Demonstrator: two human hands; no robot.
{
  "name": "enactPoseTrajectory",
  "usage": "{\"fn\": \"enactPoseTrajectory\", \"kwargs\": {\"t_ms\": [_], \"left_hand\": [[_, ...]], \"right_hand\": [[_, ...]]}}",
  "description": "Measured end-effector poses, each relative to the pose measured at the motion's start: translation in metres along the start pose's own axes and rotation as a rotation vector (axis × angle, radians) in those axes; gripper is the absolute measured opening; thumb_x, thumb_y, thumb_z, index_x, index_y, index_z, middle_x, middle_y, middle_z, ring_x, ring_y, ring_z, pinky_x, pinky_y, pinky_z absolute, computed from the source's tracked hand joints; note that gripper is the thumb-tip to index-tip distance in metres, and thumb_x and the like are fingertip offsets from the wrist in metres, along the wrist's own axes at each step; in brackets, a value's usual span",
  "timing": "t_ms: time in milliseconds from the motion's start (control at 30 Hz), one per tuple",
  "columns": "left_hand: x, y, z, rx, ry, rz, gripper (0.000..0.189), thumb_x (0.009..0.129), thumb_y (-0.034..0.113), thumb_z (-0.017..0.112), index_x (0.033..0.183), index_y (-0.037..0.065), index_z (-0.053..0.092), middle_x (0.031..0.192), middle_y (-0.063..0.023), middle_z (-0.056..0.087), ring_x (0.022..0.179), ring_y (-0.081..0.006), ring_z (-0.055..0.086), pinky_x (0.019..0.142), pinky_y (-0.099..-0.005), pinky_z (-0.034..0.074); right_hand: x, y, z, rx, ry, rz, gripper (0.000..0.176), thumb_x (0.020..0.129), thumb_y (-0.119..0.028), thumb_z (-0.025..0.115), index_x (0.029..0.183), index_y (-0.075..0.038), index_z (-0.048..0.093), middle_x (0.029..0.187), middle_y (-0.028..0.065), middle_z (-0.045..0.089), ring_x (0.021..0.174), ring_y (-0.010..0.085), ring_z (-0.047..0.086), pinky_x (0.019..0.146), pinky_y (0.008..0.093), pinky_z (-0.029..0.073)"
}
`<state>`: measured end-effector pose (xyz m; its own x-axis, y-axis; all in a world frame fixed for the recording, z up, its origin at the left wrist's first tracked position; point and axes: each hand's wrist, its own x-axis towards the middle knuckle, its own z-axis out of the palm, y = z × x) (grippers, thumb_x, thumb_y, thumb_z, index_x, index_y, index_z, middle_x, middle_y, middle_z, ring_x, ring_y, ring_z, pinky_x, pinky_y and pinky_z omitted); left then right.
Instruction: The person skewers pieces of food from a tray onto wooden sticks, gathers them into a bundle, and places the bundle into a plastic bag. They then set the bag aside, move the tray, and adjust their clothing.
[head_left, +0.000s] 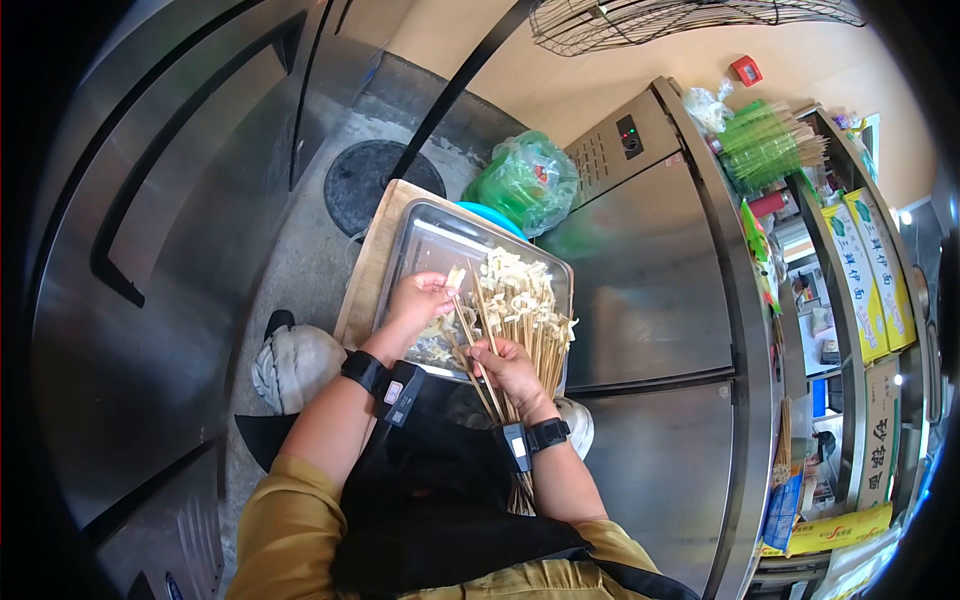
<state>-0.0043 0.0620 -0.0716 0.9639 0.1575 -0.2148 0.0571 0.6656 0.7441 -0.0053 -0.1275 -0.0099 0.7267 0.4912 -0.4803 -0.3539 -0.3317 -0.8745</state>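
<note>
My left hand (424, 298) pinches a small pale food piece (455, 277) at the upper end of a thin wooden skewer. Several bare skewers (484, 392) run through the closed fingers of my right hand (510, 370), their upper ends near my left fingertips. Both hands are over the near part of a rectangular metal tray (405, 250). A pile of skewers loaded with pale, curled food pieces (515, 285) fills the tray's right side, sticks toward me. Loose pale bits (432, 345) lie in the tray under my left hand.
The tray rests on a wooden board (357, 300). Beyond it are a blue basin rim (492, 216) and a green plastic bag (525, 180). A steel refrigerator (650, 280) stands close on the right, a steel cabinet (150, 330) on the left. A round black cover (360, 185) lies on the floor.
</note>
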Motion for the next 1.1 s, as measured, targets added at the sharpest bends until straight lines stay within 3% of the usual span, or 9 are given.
{"fn": "enactPoseTrajectory", "kwargs": {"t_ms": [133, 333, 433, 633, 733, 1100], "left_hand": [[0.000, 0.001, 0.001, 0.034, 0.027, -0.004, 0.012, 0.085, 0.006, 0.058, 0.095, 0.000, 0.057, 0.095, -0.0104, 0.063, 0.087, -0.0162, 0.062, 0.074, -0.0281, 0.052], [0.003, 0.004, 0.000, 0.022, 0.144, 0.057, 0.014, 0.085, 0.009, 0.060, 0.097, 0.006, 0.054, 0.090, -0.0090, 0.063, 0.084, -0.0136, 0.062, 0.066, -0.0227, 0.048], [-0.002, 0.009, 0.008, -0.006, 0.202, 0.122, 0.020, 0.084, 0.005, 0.059, 0.103, 0.002, 0.051, 0.089, -0.0091, 0.060, 0.078, -0.0140, 0.062, 0.055, -0.0208, 0.046], [0.003, 0.012, -0.005, -0.045, 0.008, -0.071, 0.028, 0.085, 0.013, 0.061, 0.111, 0.003, 0.056, 0.095, -0.0070, 0.062, 0.087, -0.0130, 0.061, 0.070, -0.0234, 0.048], [-0.005, 0.021, -0.003, -0.040, -0.021, -0.152, 0.024, 0.085, 0.017, 0.062, 0.105, 0.004, 0.060, 0.097, -0.0045, 0.064, 0.091, -0.0114, 0.060, 0.076, -0.0239, 0.046], [-0.012, 0.014, -0.005, -0.038, -0.177, -0.326, 0.025, 0.085, 0.021, 0.063, 0.105, 0.006, 0.060, 0.099, -0.0054, 0.065, 0.089, -0.0094, 0.059, 0.077, -0.0224, 0.046]], "right_hand": [[-0.002, -0.003, 0.003, 0.021, 0.012, 0.005, 0.009, 0.086, -0.013, 0.059, 0.087, -0.005, 0.063, 0.061, -0.0018, 0.057, 0.044, 0.0019, 0.038, 0.041, 0.0164, 0.025], [-0.006, -0.010, 0.009, 0.055, -0.027, 0.005, 0.007, 0.086, -0.012, 0.059, 0.086, -0.005, 0.061, 0.062, -0.0013, 0.057, 0.047, 0.0032, 0.042, 0.043, 0.0163, 0.028], [-0.005, -0.008, 0.009, 0.072, -0.027, -0.004, 0.008, 0.086, -0.013, 0.059, 0.085, -0.006, 0.062, 0.062, -0.0016, 0.057, 0.047, 0.0031, 0.042, 0.043, 0.0164, 0.028], [-0.004, -0.006, 0.000, 0.039, -0.079, 0.019, 0.011, 0.087, -0.016, 0.058, 0.087, -0.006, 0.064, 0.063, -0.0023, 0.057, 0.045, 0.0015, 0.039, 0.041, 0.0163, 0.025], [-0.006, -0.004, -0.003, 0.031, -0.090, 0.004, 0.013, 0.088, -0.017, 0.058, 0.088, -0.006, 0.065, 0.063, -0.0025, 0.057, 0.044, 0.0013, 0.038, 0.041, 0.0164, 0.023], [-0.008, -0.003, -0.001, 0.056, -0.056, -0.015, 0.013, 0.088, -0.015, 0.057, 0.090, -0.004, 0.063, 0.063, -0.0018, 0.057, 0.047, 0.0018, 0.042, 0.042, 0.0157, 0.026]]}}
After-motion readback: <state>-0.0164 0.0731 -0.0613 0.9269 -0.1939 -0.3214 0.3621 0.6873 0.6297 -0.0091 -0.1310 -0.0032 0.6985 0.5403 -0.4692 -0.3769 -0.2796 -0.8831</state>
